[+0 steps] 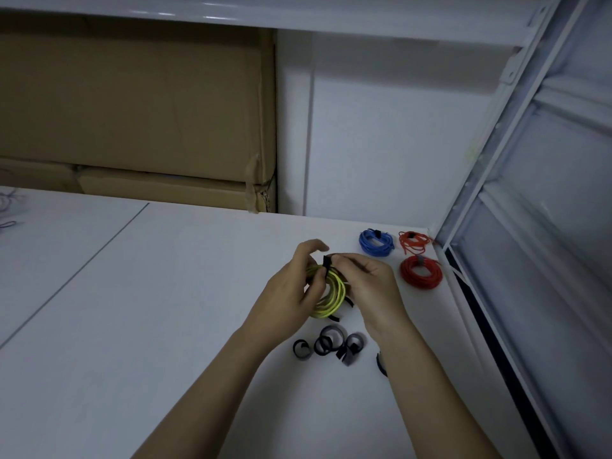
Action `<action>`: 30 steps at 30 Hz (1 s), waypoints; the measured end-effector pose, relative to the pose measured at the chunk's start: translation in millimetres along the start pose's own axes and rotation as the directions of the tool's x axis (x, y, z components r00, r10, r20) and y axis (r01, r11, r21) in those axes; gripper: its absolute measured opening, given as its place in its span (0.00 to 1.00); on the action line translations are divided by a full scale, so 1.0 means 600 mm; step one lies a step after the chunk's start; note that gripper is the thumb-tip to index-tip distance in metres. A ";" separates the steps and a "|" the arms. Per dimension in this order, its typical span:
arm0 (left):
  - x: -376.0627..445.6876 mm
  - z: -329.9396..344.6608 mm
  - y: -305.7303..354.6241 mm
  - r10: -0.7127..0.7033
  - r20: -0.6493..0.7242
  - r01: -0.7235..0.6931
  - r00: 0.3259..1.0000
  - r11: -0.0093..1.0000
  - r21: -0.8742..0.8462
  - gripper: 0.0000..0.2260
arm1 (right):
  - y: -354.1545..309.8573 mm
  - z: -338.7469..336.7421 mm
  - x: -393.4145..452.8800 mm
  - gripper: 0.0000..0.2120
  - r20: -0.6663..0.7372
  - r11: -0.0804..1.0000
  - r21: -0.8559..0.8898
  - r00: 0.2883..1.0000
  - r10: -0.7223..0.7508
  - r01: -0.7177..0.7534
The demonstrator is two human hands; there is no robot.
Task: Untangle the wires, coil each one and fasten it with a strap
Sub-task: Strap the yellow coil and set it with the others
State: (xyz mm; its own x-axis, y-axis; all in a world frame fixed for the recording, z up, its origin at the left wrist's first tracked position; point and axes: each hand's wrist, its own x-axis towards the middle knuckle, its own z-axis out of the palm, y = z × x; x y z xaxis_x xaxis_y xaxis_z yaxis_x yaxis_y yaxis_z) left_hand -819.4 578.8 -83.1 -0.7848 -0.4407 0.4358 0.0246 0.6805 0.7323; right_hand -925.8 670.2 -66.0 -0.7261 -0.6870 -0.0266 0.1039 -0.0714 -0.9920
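- Fingertips first: the right hand (367, 279) pinches a black strap (325, 264) between thumb and forefinger, right at the top of the yellow coil (328, 294)
- The strap stands up over the coil's upper edge, wrapped across the loops there; its far end is hidden behind the fingers
- The left hand (291, 293) curls round the coil's left side, thumb pressed on the loops just under the strap, forefinger arched loose above
- So both hands are clamped: left on the coil, right on the strap
- The coil is yellow-green, several rounds lying close together, held just above the table (165, 309), near its right side
- A second dark strip pokes out below the coil by the right palm; whether it is part of the same strap, I cannot tell
- Moving outward: a huddle of spare straps (328, 346) lies on the table just below the hands, black and grey, curled into rings; about five, though they overlap and the count is unsure
- One more dark curled piece (381, 362) peeks from under the right forearm
- Far right, three coils lie near the table's corner: a blue coil (376, 242), a thin orange-red coil (415, 242) and a thick red coil (420, 271)
- Each of the three carries a strap across its top
- Far left, a wisp of loose wire (8, 207) at the table's edge, too dim to read
- Behind the table, stacked boxes (139, 127) of brown cardboard, shut
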 end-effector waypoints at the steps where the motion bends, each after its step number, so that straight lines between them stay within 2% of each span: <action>1: -0.001 0.000 0.001 0.010 -0.001 -0.010 1.000 1.000 0.015 0.10 | -0.001 0.000 -0.001 0.09 0.000 1.000 -0.002 1.000 -0.004 0.004; 5: -0.007 0.002 -0.001 0.007 -0.030 -0.005 1.000 0.998 0.066 0.04 | -0.008 -0.003 -0.003 0.10 0.001 0.999 -0.032 1.000 -0.030 0.030; 9: -0.008 -0.002 -0.001 0.045 -0.012 -0.043 0.999 0.994 0.105 0.04 | -0.015 -0.011 -0.003 0.12 0.014 1.000 -0.017 1.000 -0.018 0.018; 11: -0.009 -0.003 0.002 0.055 0.012 -0.056 0.998 0.994 0.093 0.04 | -0.019 -0.015 0.002 0.12 0.039 0.995 -0.092 0.999 -0.024 0.027; 13: -0.010 -0.001 0.005 0.039 0.043 -0.042 0.998 0.996 0.073 0.03 | -0.021 -0.017 0.010 0.13 0.048 0.967 -0.239 0.995 -0.086 0.095; 16: -0.003 0.000 0.007 -0.051 0.057 0.048 0.997 0.998 0.051 0.03 | -0.021 -0.014 0.016 0.13 0.058 0.852 -0.456 0.964 -0.259 0.256; 18: 0.006 -0.002 0.007 -0.125 0.052 0.124 0.991 0.992 0.025 0.05 | -0.014 -0.009 0.012 0.11 0.097 0.741 -0.553 0.913 -0.396 0.380; 21: 0.015 -0.004 0.006 -0.248 0.040 0.248 0.968 0.969 0.002 0.06 | 0.007 -0.004 0.005 0.08 0.161 0.570 -0.646 0.820 -0.550 0.508; 24: 0.018 -0.002 0.001 -0.330 0.041 0.329 0.943 0.944 0.043 0.06 | 0.028 -0.005 0.003 0.08 0.217 0.441 -0.690 0.746 -0.630 0.574; 26: 0.017 -0.001 -0.001 -0.364 0.051 0.364 0.930 0.931 0.008 0.06 | 0.042 -0.008 0.002 0.08 0.198 0.448 -0.687 0.740 -0.642 0.572; 30: 0.021 0.002 -0.002 -0.403 0.067 0.408 0.913 0.908 -0.094 0.05 | 0.058 -0.008 -0.006 0.07 0.046 0.691 -0.538 0.835 -0.548 0.483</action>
State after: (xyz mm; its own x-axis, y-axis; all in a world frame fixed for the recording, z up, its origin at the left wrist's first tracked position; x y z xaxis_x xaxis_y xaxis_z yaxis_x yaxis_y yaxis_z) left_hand -830.0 573.3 -79.0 -0.7679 -0.6370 0.0675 -0.2398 0.3836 0.8918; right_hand -923.0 673.8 -101.1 -0.6324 -0.5679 0.5269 -0.6446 0.0085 -0.7645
